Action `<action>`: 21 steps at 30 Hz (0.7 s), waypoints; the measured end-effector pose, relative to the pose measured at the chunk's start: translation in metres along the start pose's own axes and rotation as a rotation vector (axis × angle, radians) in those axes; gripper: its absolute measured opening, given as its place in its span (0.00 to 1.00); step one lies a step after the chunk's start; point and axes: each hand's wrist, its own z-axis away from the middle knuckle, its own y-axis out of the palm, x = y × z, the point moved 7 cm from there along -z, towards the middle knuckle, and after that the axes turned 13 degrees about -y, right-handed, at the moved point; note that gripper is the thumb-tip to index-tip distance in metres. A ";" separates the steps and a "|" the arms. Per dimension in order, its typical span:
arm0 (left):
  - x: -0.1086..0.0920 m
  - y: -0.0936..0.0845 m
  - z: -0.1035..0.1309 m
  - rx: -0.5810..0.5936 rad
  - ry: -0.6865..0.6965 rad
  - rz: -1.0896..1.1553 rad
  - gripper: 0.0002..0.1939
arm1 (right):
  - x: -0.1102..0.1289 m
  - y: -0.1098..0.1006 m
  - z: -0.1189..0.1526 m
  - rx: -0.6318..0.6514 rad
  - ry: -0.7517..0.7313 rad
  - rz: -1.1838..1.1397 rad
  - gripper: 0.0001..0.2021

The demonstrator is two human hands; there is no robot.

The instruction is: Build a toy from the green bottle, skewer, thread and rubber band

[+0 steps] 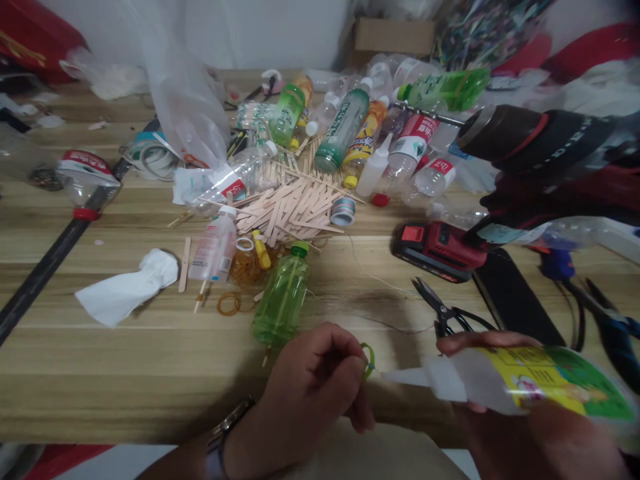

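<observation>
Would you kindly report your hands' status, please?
Left hand pinching green loop. Right hand gripping squeeze bottle, nozzle close to loop. Scissors just beyond, not between them.

The head camera looks forward and down over the wooden table (165, 373) from close above.

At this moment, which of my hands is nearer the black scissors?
Right. Your right hand, holding the squeeze bottle, is just below the black scissors in view; your left hand, holding the small green loop, is farther off to their left.
</observation>
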 end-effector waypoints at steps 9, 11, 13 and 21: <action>0.004 0.002 -0.001 0.024 0.006 0.043 0.11 | -0.010 0.012 0.001 -0.092 0.391 -0.298 0.15; 0.004 0.002 -0.001 0.020 0.006 0.035 0.11 | -0.018 0.006 0.009 -0.117 0.474 -0.316 0.16; 0.004 0.002 0.000 0.024 0.008 0.032 0.10 | -0.023 0.000 0.014 -0.124 0.489 -0.333 0.17; 0.004 0.002 0.000 0.031 0.057 0.016 0.10 | -0.023 -0.003 0.016 -0.094 0.492 -0.327 0.17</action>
